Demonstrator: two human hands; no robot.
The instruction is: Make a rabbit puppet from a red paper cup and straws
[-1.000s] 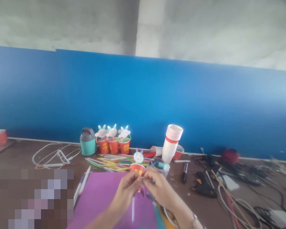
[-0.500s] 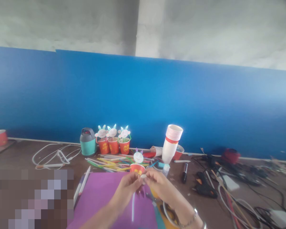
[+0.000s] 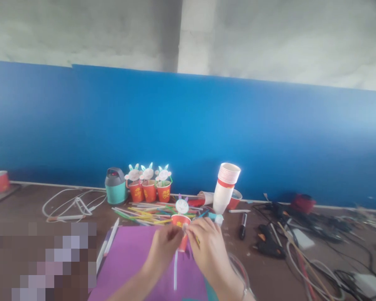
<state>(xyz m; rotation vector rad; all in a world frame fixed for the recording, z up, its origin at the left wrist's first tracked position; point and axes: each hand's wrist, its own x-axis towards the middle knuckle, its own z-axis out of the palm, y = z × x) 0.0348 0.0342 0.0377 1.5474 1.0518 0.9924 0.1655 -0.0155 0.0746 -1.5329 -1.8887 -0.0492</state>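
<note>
My left hand is closed, its thumb and fingers pinched together at a small white piece. From the other side my right hand pinches the same piece; what it is made of is too blurred to tell. Right behind the fingertips stands a red paper cup with yellow lettering, partly hidden by the hands. A round white rabbit face with purple ears rises from this cup. Below the hands a white drinking straw lies on a purple sheet.
Three red cups with rabbit figures stand behind loose coloured straws. A tall stack of paper cups is at back right. Further right lie a black marker, a glue gun and tangled cables. A teal container stands left.
Half a second ago the white piece showed plainly between the fingertips; now it is turned and smaller to view. My right hand has rotated, its back more upward, and more of the cup shows.
</note>
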